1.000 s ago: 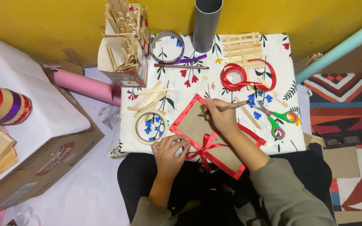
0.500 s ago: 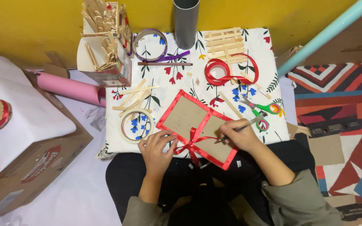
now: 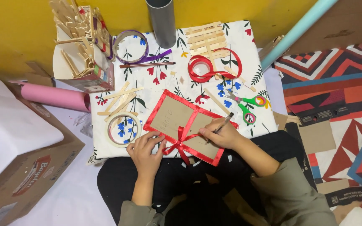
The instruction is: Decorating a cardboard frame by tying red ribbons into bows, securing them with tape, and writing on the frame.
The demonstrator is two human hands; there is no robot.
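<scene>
A brown cardboard rectangle (image 3: 173,118) edged and crossed with red ribbon lies on the floral cloth (image 3: 164,86), a red bow at its near edge. My right hand (image 3: 219,134) grips a dark pen (image 3: 223,123) with its tip on the card's right half. My left hand (image 3: 146,147) rests on the card's near left corner, fingers spread, holding it down.
Green-handled scissors (image 3: 245,105), a coil of red ribbon (image 3: 208,67), a tape ring (image 3: 124,129), loose wooden sticks (image 3: 120,102), a stick grid (image 3: 206,38), a grey tube (image 3: 161,21), a box of sticks (image 3: 82,50), a pink roll (image 3: 53,95) and a cardboard box (image 3: 26,175) lie around.
My right hand with the pen has come down from the card's far right corner to its near right half. My left hand has stayed on the card's near left corner.
</scene>
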